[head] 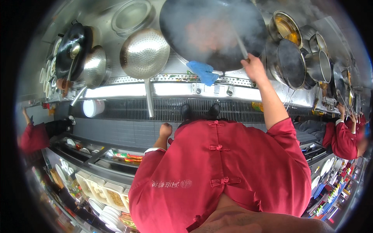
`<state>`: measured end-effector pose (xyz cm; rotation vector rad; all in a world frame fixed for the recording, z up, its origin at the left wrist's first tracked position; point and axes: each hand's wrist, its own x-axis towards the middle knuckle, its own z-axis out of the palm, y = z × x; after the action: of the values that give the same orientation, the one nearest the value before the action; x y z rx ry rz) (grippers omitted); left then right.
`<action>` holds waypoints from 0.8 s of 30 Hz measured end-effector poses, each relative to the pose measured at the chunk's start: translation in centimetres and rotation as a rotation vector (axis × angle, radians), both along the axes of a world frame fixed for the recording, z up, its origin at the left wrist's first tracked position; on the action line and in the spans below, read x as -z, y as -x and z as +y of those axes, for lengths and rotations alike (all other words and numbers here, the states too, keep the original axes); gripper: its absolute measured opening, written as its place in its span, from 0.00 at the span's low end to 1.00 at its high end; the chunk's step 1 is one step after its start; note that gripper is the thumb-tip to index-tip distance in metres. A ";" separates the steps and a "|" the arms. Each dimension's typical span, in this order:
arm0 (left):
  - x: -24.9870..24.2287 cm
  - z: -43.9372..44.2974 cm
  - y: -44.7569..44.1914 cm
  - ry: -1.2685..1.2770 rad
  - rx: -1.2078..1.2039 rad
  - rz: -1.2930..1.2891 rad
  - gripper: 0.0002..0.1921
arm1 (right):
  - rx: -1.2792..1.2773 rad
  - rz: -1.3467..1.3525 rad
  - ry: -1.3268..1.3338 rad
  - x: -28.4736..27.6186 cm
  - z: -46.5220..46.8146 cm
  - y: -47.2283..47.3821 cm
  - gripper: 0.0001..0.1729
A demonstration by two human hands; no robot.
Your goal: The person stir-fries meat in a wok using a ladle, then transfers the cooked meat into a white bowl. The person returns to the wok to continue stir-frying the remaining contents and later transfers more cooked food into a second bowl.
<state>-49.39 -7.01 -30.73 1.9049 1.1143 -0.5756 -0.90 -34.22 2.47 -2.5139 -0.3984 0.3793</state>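
A large black wok [186,54] sits on the steel range before me, with steam rising from reddish food [211,35] inside it. My right hand [254,68] grips the handle of a long metal cooking utensil [241,45] that reaches into the wok; steam hides its working end. A blue cloth [203,71] is draped at the wok's near rim. My left hand [166,130] hangs low by my side, fingers curled, and nothing shows in it. Left of the wok rests a perforated metal strainer [145,54], its handle jutting over the range's front edge.
Another black wok holding a ladle [75,50] and a second strainer [95,68] stand at left. Steel pots [318,67] and a pot of yellow liquid [287,27] crowd the right. A white bucket [93,107] is on the floor. Co-workers [345,139] stand to either side.
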 end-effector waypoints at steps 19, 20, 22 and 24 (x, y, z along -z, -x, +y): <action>-28.5 -5.9 -29.1 -0.312 0.461 -1.089 0.13 | 0.098 -0.225 0.112 6.8 -12.1 10.2 0.18; -28.5 -5.4 -29.8 -0.329 0.537 -1.062 0.13 | 0.088 -0.145 0.061 7.6 -12.1 11.0 0.15; -28.3 -4.7 -30.6 -0.336 0.632 -0.953 0.13 | 0.052 0.073 0.053 8.3 -12.3 12.5 0.15; -28.1 -4.5 -30.7 -0.303 0.640 -0.956 0.12 | -0.003 0.174 0.021 7.5 -13.0 13.6 0.15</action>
<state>-18.64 -11.56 -2.58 2.3759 -0.0418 0.2296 -14.49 -47.22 -5.03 -2.4760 -0.3309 0.6011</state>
